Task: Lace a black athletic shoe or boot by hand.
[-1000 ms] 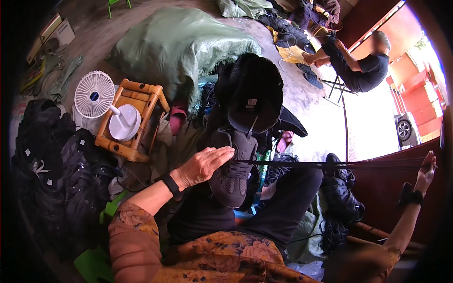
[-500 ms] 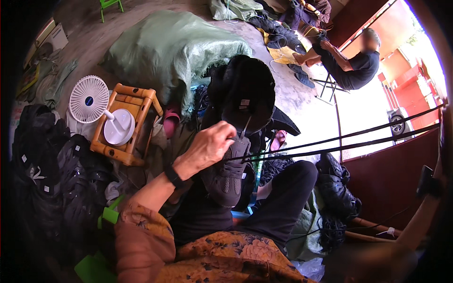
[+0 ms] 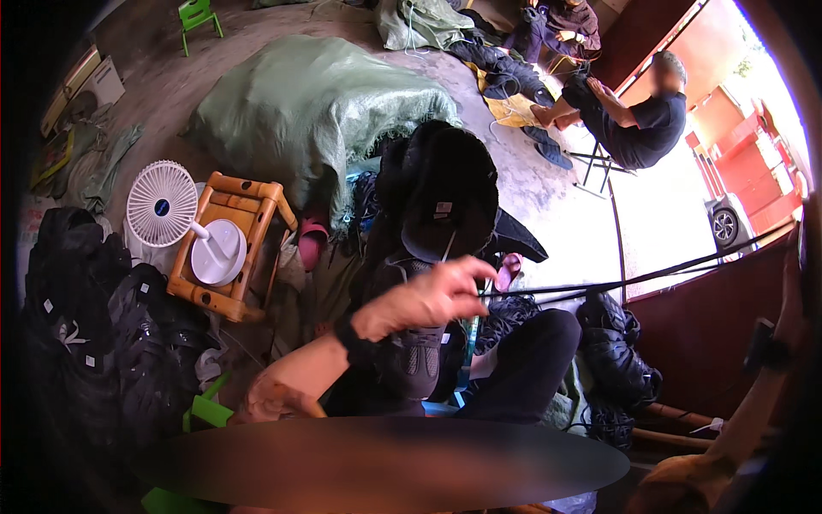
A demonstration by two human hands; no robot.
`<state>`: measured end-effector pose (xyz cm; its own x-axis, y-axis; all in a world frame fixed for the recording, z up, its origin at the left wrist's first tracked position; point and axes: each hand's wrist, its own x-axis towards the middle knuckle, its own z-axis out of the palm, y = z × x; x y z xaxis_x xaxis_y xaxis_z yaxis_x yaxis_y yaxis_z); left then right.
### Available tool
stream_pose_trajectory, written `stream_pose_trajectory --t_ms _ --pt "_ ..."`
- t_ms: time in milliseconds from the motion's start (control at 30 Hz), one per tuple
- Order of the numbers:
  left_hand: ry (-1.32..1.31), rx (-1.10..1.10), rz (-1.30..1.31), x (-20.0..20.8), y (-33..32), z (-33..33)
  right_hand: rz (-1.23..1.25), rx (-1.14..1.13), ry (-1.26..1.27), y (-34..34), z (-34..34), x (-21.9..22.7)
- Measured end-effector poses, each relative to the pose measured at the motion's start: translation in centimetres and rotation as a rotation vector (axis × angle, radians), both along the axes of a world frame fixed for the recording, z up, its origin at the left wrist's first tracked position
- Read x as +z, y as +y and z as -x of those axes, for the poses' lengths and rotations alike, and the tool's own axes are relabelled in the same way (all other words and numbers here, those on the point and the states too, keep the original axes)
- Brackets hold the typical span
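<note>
A dark grey mesh shoe (image 3: 409,364) lies over my lap, toe toward me. My left hand (image 3: 437,295), with a black band at its wrist, hovers above the shoe's lacing area, its fingers apart. Beside its fingertips, long black laces (image 3: 599,285) stretch from the shoe to the far right. My right arm reaches out to the right rim, where my right hand (image 3: 800,214) grips the ends of the laces, partly lost in the dark edge. Beyond the shoe stands a black padded piece (image 3: 454,184) with a small white label, and a thin pale rod (image 3: 449,246) shows below it.
Left are a white fan (image 3: 163,204) on a bamboo stool (image 3: 190,287) and a heap of black pieces (image 3: 111,300). Ahead lies a green sack (image 3: 291,103). Two people sit farther off, one in black (image 3: 646,128). A dark red panel (image 3: 685,317) stands right.
My left hand has left its pinch at the shoe's lacing and moved right and down, fingers spreading. The laces now run closer together, and their right end sits slightly lower.
</note>
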<state>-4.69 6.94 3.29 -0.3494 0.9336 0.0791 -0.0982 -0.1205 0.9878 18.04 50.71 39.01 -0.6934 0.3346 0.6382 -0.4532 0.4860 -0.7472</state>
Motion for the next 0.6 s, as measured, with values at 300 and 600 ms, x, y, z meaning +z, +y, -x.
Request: stream_pose_trajectory --t_ms 300,600 --pt "-0.830 0.707 -0.623 -3.5 -16.1 14.3 0.924 -0.557 -0.075 20.7 -34.6 -26.6" --pt "-0.453 1.188 -0.604 2.4 -46.9 15.8 0.244 -0.072 -0.837 -22.6 5.9 -37.1"
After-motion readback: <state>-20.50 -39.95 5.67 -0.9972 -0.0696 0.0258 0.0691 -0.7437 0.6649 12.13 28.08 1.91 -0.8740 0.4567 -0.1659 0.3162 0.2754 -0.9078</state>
